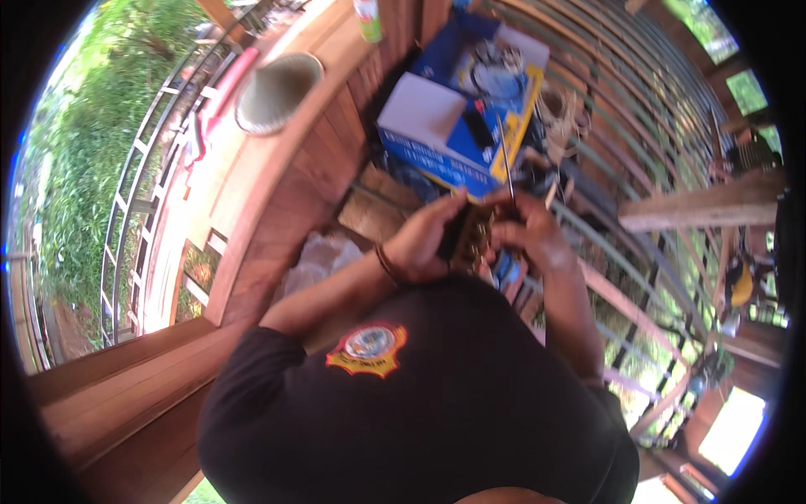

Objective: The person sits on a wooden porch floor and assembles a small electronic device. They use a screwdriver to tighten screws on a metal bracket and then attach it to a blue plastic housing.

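In front of my chest, my left hand (420,245) is closed around one side of a dark, boxy piece with brass-coloured metal parts (475,238). My right hand (541,238) is at its other side, with bent fingers against the brass-coloured parts. A thin-shafted tool (507,155), looking like a screwdriver, sticks up from between the right fingers and points away from me. Its handle end is hidden in that hand. Just beyond both hands is a blue and yellow cardboard box (441,160) with a white flap.
Inside the box are cables and clear plastic (495,71). A coil of pale cord (561,118) hangs to its right. On the wooden ledge at left rests a conical hat (277,92), with a green and white can (368,21) farther along. Slatted wooden bars (604,92) run along the right.
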`<state>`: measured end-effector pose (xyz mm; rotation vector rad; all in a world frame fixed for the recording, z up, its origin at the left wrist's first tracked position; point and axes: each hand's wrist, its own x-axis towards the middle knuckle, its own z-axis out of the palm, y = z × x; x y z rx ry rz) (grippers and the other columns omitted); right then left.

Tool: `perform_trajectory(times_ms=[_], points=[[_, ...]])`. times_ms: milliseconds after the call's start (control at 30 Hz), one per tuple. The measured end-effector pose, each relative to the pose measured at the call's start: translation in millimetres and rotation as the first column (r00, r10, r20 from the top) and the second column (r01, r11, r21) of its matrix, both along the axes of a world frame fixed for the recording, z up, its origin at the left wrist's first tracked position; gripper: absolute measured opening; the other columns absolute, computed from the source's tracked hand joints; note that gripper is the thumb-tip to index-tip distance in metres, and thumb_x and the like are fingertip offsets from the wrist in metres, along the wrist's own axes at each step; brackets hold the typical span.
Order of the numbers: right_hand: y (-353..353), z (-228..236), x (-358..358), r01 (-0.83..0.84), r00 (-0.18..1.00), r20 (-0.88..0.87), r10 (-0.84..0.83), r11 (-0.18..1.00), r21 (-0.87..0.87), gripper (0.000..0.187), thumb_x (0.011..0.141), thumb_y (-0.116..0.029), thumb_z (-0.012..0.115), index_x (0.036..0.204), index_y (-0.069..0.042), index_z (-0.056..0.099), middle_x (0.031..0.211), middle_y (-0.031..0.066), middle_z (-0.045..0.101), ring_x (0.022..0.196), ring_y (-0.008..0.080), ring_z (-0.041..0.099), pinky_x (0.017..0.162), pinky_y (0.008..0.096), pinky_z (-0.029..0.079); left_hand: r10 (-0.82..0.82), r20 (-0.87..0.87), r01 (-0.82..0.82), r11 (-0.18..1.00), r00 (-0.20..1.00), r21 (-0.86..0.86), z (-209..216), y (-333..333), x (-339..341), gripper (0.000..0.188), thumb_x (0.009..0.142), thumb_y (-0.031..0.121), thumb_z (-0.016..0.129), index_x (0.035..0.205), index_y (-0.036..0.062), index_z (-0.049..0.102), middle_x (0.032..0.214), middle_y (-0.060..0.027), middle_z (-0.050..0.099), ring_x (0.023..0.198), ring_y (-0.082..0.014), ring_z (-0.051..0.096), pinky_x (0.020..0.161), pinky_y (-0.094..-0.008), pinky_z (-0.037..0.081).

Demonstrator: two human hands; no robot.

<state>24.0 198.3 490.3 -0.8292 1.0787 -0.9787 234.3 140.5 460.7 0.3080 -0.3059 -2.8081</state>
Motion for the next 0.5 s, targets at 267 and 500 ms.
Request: perform_trajectory(times_ms=[267, 500], points=[[4, 7, 12, 0.224, 0.957, -0.129, -0.261, 0.943, -0.246, 0.043, 0.091, -0.003, 0.072, 0.129, 0.005, 0.054, 0.1, 0.0095, 0.065, 0.075, 0.0133, 0.067, 0.067, 0.0282, 0.057, 0.107, 0.062, -0.109, 0.993, 0.992, 0.035, 13, -1, -7, 0.065, 0.104, 0.059, 0.041, 0.129, 0.0008, 0.055, 0.109, -0.0124, 0.067, 0.095, -0.0257, 0.067, 0.081, -0.041, 0.055], [15, 9, 11, -0.163, 0.774, -0.565, -0.285, 0.773, -0.613, 0.121, 0.052, -0.049, 0.099, 0.146, 0.003, 0.045, 0.132, 0.0141, 0.054, 0.096, 0.0144, 0.061, 0.071, 0.0267, 0.053, 0.115, 0.007, -0.115, 0.987, 0.993, 0.108, 18, 0, -12, 0.065, 0.104, 0.058, 0.041, 0.129, 0.0006, 0.055, 0.111, -0.0169, 0.066, 0.097, -0.0276, 0.067, 0.085, -0.0417, 0.055]])
